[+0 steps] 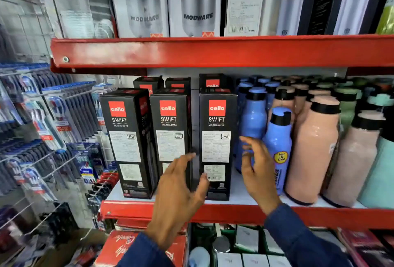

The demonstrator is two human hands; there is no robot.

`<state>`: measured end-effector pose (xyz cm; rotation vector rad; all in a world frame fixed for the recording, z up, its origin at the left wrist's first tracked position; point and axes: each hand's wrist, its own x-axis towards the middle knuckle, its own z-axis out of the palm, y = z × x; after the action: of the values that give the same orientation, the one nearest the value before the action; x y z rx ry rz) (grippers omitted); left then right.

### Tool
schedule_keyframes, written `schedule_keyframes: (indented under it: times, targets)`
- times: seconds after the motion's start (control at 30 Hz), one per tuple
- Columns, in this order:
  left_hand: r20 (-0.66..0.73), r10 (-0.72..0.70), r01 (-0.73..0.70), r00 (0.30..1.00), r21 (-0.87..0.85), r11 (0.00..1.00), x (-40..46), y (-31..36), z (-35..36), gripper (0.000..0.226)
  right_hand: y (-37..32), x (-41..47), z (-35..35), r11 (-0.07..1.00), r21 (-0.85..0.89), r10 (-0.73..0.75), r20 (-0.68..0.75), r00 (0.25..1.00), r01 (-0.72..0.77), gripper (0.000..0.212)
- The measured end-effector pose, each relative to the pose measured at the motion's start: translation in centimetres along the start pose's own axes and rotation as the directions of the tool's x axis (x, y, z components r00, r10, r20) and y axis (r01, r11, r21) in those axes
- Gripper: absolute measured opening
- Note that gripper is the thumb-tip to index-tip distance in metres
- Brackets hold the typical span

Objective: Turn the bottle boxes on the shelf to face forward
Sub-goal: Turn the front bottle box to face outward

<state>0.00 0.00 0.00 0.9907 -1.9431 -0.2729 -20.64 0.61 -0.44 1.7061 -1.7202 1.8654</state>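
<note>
Three tall black Cello Swift bottle boxes stand in the front row on the middle shelf (245,197): the left box (125,140), the middle box (170,134) and the right box (216,138). All three show a side with white label panels; the left one is angled a little. More black boxes (212,82) stand behind them. My left hand (181,194) is open in front of the gap between the middle and right boxes, fingers spread. My right hand (258,170) is open just right of the right box, holding nothing.
Blue bottles (278,145), peach bottles (313,151) and green ones crowd the shelf right of the boxes. The red upper shelf (213,51) carries Modware boxes (197,2). Toothbrush packs (53,121) hang on hooks at left. Red cartons (125,247) lie below.
</note>
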Motion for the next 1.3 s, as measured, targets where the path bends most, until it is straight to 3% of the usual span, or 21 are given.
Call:
schedule_keyframes:
  times: [0.13, 0.3, 0.5, 0.7, 0.83, 1.0, 1.3]
  targets:
    - [0.054, -0.061, 0.065, 0.997, -0.085, 0.994, -0.8, 0.5, 2.0, 0.05, 1.9, -0.1, 2.0, 0.926, 0.098, 0.353, 0.126, 0.927, -0.365, 0.036]
    - [0.063, -0.117, 0.124, 0.991, -0.116, 0.985, -0.8, 0.6, 4.6, 0.059, 5.0, 2.1, 4.3, 0.811, 0.182, 0.509, 0.252, 0.823, -0.557, 0.042]
    - [0.021, -0.089, 0.091, 0.996, -0.152, 0.984, -0.4, 0.8, 6.0, 0.063, 4.4, 2.6, 3.9, 0.805, 0.268, 0.432, 0.346, 0.833, -0.529, 0.037]
    - [0.036, -0.067, 0.073, 0.997, -0.229, 0.971, 0.7, 0.7, 5.9, 0.07, 3.1, 1.2, 1.8, 0.788, 0.362, 0.456, 0.201, 0.867, -0.498, 0.038]
    - [0.052, -0.091, 0.101, 0.995, -0.249, 0.963, 1.8, 0.5, 6.3, 0.066, 2.1, -0.6, 1.4, 0.796, 0.385, 0.433, 0.176, 0.884, -0.467, 0.028]
    - [0.082, -0.099, 0.119, 0.992, -0.296, 0.948, 2.9, -0.4, 7.2, 0.053, 1.4, -2.5, 1.2, 0.828, 0.358, 0.407, 0.146, 0.902, -0.432, 0.03]
    - [0.182, -0.149, 0.198, 0.972, -0.29, 0.937, 2.5, -2.2, 7.9, 0.053, 0.8, -4.3, 1.1, 0.923, 0.227, 0.291, 0.123, 0.949, -0.312, 0.032]
